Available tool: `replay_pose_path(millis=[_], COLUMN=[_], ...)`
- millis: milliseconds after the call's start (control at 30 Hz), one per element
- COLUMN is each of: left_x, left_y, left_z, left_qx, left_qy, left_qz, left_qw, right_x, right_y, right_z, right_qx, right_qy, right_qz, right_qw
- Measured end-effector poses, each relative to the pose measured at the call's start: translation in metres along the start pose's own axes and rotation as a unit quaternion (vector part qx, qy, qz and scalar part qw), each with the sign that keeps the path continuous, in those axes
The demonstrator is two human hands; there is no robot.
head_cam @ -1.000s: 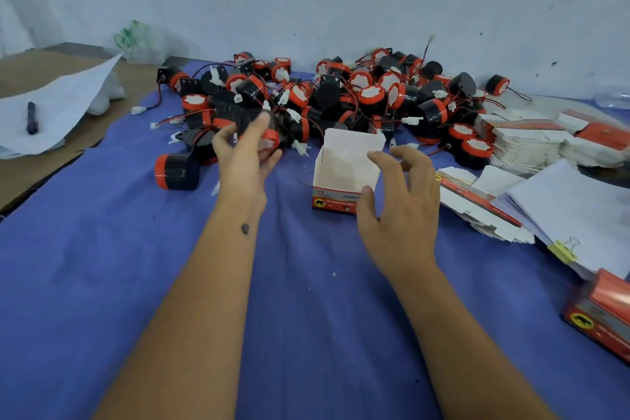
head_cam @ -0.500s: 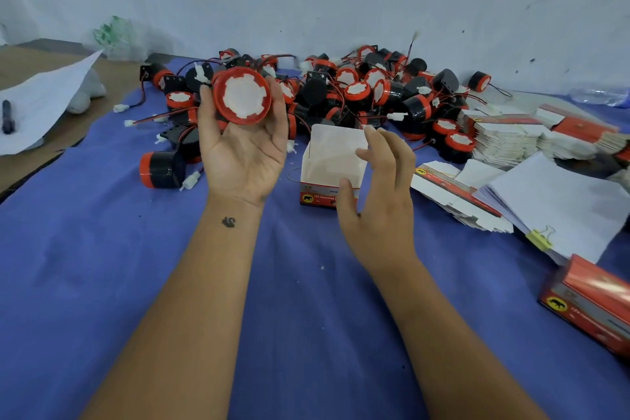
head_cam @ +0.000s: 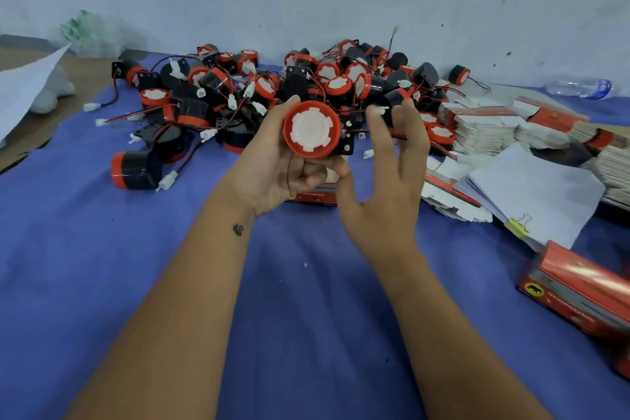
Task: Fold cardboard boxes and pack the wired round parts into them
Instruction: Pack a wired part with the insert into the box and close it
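**Round part held up over the box**

At ten o'clock on the blue surface, a white paper sheet lies over the edge, and a lone round part rests on its side just in front of the pile. Toward twelve o'clock, against the wall, sits the heap of wired round parts, black bodies with red rims and white connectors.

Your left hand is at centre, clasping one round part with thumb and curled fingers, its red-and-white face turned toward you. Directly beneath it, the folded box is mostly hidden, only its red lower side showing.

Your right hand is just beside the part, fingers spread and relaxed, gripping nothing.

At two o'clock lie stacks of flat box blanks and clipped white sheets. A finished red box sits at four o'clock.
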State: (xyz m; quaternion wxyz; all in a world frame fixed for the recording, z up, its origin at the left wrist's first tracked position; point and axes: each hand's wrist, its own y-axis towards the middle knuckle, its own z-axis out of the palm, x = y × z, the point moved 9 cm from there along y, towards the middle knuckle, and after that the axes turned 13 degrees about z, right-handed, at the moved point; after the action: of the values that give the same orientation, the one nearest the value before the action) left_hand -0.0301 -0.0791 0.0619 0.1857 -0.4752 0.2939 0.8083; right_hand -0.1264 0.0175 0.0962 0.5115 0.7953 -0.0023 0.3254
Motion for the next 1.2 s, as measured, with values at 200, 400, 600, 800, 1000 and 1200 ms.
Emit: replay_pose_path(millis=[200, 400, 600, 800, 1000, 1200], left_x=[-0.018, -0.041, -0.003, 0.025, 0.027, 0.031], left_y=[0.001, -0.004, -0.005, 0.001, 0.001, 0.001], left_z=[-0.013, -0.027, -0.069, -0.060, -0.056, -0.050], left_qx=[-0.101, -0.194, -0.262, -0.196, -0.169, -0.149], left_qy=[0.171, 0.281, 0.266, 0.205, 0.230, 0.287], left_qz=[0.071, 0.206, 0.150, 0.071, 0.076, 0.079], left_qw=[0.978, 0.917, 0.915, 0.956, 0.955, 0.943], right_x=[0.001, 0.001, -0.013, -0.033, -0.031, -0.028], right_y=[0.001, 0.004, -0.002, -0.007, -0.010, -0.011], right_z=[0.002, 0.014, 0.040, 0.041, 0.044, 0.047], right_qx=[0.017, 0.007, 0.097, 0.141, 0.152, 0.153], right_qy=[-0.074, -0.084, -0.142, -0.187, -0.230, -0.251], right_qz=[-0.009, 0.040, 0.069, 0.122, 0.111, 0.085], right_qw=[0.997, 0.996, 0.983, 0.964, 0.955, 0.952])
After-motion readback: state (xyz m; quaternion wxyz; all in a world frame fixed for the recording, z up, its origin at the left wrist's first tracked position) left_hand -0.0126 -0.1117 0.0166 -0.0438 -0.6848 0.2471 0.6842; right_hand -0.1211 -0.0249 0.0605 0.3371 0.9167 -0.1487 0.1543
